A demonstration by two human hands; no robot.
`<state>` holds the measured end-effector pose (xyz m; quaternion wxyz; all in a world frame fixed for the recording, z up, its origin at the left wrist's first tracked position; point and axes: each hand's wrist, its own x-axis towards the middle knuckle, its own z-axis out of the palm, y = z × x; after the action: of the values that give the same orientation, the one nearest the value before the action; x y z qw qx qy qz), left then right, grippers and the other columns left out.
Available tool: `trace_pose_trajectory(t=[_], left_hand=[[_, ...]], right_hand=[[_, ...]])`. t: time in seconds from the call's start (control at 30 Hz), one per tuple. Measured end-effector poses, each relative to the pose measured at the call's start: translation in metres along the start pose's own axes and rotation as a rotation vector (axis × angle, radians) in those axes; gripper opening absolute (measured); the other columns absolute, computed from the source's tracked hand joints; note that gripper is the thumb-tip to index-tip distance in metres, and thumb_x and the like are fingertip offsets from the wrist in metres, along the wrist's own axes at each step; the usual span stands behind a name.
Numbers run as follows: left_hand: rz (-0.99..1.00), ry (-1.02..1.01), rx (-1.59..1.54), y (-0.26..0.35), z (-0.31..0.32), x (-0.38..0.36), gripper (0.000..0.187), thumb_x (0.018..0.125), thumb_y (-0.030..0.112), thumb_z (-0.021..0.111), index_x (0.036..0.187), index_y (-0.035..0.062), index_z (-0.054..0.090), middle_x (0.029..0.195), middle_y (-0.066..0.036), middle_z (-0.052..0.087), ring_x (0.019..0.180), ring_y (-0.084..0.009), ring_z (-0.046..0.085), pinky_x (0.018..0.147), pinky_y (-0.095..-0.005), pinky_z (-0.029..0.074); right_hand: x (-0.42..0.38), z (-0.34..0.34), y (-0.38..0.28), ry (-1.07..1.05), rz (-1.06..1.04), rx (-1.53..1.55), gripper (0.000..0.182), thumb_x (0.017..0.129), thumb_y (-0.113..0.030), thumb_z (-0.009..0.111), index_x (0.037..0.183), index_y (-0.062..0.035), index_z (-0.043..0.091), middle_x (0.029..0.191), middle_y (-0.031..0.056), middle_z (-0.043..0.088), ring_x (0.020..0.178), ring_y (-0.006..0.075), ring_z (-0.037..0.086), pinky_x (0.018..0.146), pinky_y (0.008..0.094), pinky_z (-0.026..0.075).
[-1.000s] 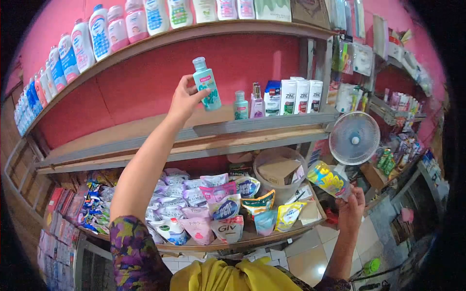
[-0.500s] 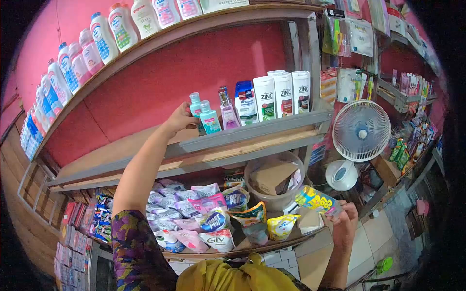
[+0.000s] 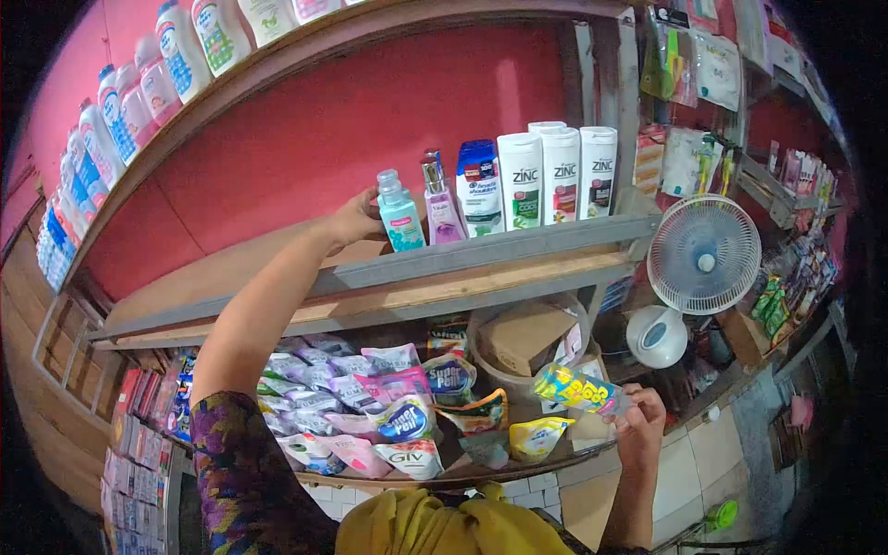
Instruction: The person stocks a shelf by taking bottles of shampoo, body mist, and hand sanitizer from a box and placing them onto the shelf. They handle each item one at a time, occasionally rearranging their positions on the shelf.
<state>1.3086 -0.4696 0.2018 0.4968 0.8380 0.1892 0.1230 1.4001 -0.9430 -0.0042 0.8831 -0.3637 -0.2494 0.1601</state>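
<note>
Nearest, well below the shelf point(image 3: 481, 253), is a yellow-green scarf point(image 3: 416, 525). Below the shelf's right part, the right hand point(image 3: 640, 424) is closed, fingers pinching one end of a yellow and blue pack point(image 3: 581, 390) held tilted. Pouches point(image 3: 402, 421) lie and stand under the shelf, with a bin point(image 3: 481, 350) behind them to the right. On the shelf, the left hand point(image 3: 357, 220) is partly curled at the left side of a teal bottle point(image 3: 400, 218); its fingertips are hidden, so its grip cannot be told. To the right on the shelf stand a purple bottle point(image 3: 444, 215), a blue-topped bottle point(image 3: 480, 190) and white ZINC bottles point(image 3: 561, 180). Right of the shelf is a fan point(image 3: 705, 263); above it, more bottles point(image 3: 183, 55) stand in a row.
</note>
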Motion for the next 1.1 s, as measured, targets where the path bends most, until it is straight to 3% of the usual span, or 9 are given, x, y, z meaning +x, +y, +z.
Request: trace_pose_trajectory(t=[0.2,0.43,0.5,1.1], left_hand=[[0.008,-0.11,0.025,-0.011,-0.006,0.001,0.061,0.077,-0.002,0.067,0.131,0.0072,0.04,0.115,-0.01,0.059,0.107,-0.0211,0.057,0.094,-0.0375,0.047],[0.021,-0.071,0.093,-0.005,0.003,0.0,0.051,0.077,-0.001,0.066,0.125,0.0038,0.048,0.111,-0.01,0.062,0.104,-0.0202,0.059,0.097,-0.0366,0.045],[-0.026,-0.076,0.088,0.007,0.009,-0.007,0.05,0.077,-0.001,0.066,0.124,0.0028,0.049,0.109,-0.01,0.062,0.102,-0.0202,0.06,0.095,-0.0361,0.047],[0.003,-0.13,0.044,0.001,0.001,-0.007,0.056,0.076,0.004,0.067,0.126,-0.0016,0.043,0.109,-0.015,0.061,0.099,-0.0232,0.061,0.089,-0.0373,0.049]], right_hand=[[0.008,0.005,0.008,-0.014,0.069,-0.023,0.021,0.077,-0.008,0.068,0.093,-0.0027,0.056,0.105,0.0101,0.054,0.084,0.023,0.062,0.063,0.0342,0.055],[0.013,0.011,0.011,-0.051,0.09,0.002,0.02,0.077,-0.006,0.068,0.093,-0.0011,0.058,0.101,0.0119,0.057,0.084,0.0243,0.063,0.064,0.0361,0.056],[0.014,0.005,0.016,-0.068,0.092,0.022,0.019,0.076,-0.002,0.066,0.093,0.0008,0.058,0.104,0.0158,0.056,0.087,0.0268,0.062,0.066,0.04,0.059],[0.015,0.009,0.021,-0.01,0.116,-0.018,0.017,0.076,-0.003,0.067,0.091,0.0024,0.06,0.101,0.0155,0.058,0.084,0.0256,0.063,0.064,0.0391,0.059]])
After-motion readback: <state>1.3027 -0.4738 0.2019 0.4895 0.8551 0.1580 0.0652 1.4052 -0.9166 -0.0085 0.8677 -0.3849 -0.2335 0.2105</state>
